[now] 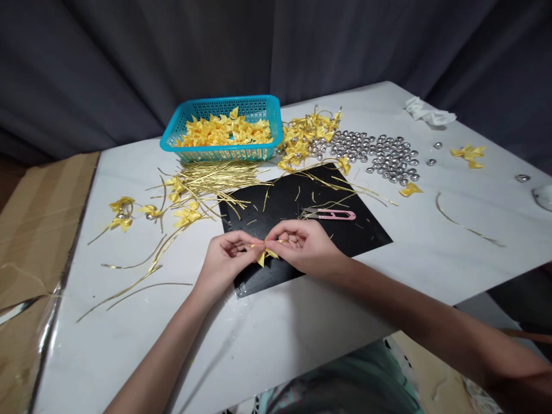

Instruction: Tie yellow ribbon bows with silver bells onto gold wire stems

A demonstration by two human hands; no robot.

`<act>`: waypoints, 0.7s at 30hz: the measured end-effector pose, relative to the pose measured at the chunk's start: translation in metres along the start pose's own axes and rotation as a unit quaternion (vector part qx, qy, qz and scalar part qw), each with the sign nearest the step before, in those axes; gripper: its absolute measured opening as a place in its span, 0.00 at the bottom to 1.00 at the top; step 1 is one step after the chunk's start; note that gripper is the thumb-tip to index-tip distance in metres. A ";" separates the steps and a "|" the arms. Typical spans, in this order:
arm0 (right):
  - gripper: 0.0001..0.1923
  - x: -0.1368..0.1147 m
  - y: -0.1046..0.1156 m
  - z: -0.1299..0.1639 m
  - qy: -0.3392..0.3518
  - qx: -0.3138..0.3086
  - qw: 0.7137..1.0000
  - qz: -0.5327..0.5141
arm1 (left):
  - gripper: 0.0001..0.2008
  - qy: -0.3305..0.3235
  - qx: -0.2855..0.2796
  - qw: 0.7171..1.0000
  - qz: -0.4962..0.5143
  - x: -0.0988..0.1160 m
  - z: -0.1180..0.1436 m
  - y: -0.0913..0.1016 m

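Note:
Above the black mat [297, 201], my left hand [233, 253] and my right hand [302, 244] meet fingertip to fingertip. Both pinch a yellow ribbon flower [261, 260], whose pointed petals stick out below the thumbs. A bit of gold cord shows at my right fingers; how it joins the flower is hidden. Pink thread snips [332, 214] lie on the mat just beyond my right hand, among short gold cord scraps. To the left of my left hand, loose gold cords [159, 256] and a yellow ribbon flower [188, 215] rest on the white table [142, 328].
A turquoise basket [222, 152] full of yellow ribbon flowers stands at the back, with a bundle of gold cords [215, 178] before it. Right of it lie corded flowers [308, 129] and many silver beads [392, 155]. White crumpled cloth [429, 112] sits at the far right.

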State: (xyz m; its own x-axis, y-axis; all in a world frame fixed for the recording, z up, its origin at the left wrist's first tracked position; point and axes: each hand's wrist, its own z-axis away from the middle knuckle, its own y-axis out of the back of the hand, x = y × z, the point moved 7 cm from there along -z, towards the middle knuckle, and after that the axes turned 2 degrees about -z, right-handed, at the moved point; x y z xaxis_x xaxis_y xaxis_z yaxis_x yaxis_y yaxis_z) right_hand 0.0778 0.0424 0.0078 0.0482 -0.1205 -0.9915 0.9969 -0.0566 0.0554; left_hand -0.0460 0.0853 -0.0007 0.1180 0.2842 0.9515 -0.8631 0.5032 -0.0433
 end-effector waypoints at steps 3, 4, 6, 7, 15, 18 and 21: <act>0.07 -0.002 0.000 0.000 0.025 -0.002 0.999 0.031 | 0.05 -0.016 -0.003 1.000 -0.011 0.003 0.000 0.001; 0.07 -0.003 0.000 0.000 0.041 0.001 0.998 0.047 | 0.05 -0.019 -0.003 1.000 -0.012 0.003 0.000 0.002; 0.07 -0.010 0.001 0.002 0.093 0.013 0.991 0.095 | 0.06 -0.019 -0.004 1.000 -0.013 0.003 -0.001 0.001; 0.06 -0.014 0.001 0.004 0.125 0.017 0.984 0.124 | 0.06 -0.017 -0.004 1.000 -0.014 0.003 -0.001 0.001; 0.07 -0.023 0.003 0.010 0.210 0.047 0.956 0.197 | 0.08 -0.018 0.008 1.000 -0.021 0.002 -0.001 0.005; 0.07 -0.016 0.004 0.005 0.156 0.038 0.977 0.142 | 0.07 -0.028 0.009 0.999 -0.042 0.003 0.000 0.007; 0.08 -0.010 0.004 0.003 0.110 0.037 0.988 0.102 | 0.05 -0.037 0.008 0.998 -0.056 0.004 -0.001 0.008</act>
State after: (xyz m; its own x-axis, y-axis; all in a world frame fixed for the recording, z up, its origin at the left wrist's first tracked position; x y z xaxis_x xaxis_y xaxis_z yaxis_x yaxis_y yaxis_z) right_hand 0.0815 0.0400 0.0179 0.2675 0.0811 -0.9601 0.9582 -0.1270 0.2563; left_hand -0.0518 0.0907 0.0024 0.1775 0.1654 0.9701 -0.8548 0.5143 0.0687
